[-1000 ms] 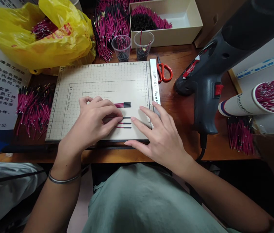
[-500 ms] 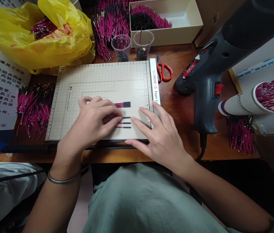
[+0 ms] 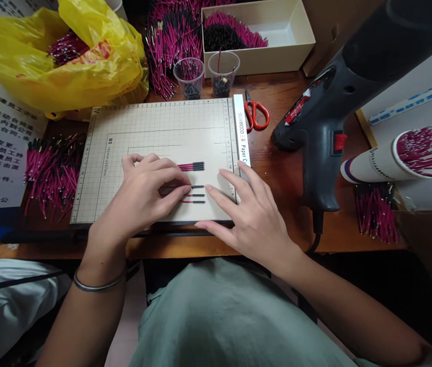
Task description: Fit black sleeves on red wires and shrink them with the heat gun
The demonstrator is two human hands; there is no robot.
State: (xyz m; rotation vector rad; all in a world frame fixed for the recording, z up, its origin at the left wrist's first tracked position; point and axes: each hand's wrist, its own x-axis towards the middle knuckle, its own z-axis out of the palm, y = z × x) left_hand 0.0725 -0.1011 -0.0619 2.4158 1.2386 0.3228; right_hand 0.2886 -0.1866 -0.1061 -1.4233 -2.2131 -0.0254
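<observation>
My left hand is over the cream paper trimmer board, its thumb and forefinger pinched on a magenta wire with a black sleeve. The sleeved end points right, toward my right hand. That hand is open, fingers spread, with the forefinger tip beside the sleeve's end and other fingers near the board's right edge. Two more sleeved wires lie just below, parallel to the held one. A small group of sleeved wires lies side by side above it. My left hand hides the wires' other ends.
A heat gun stands at the right, near red-handled scissors. Two clear cups with black bits stand behind the board. Around are a yellow bag, a box of wires, a paper cup and wire piles.
The whole view has shifted slightly. Both hands and the wires keep nearly the same places on the board.
</observation>
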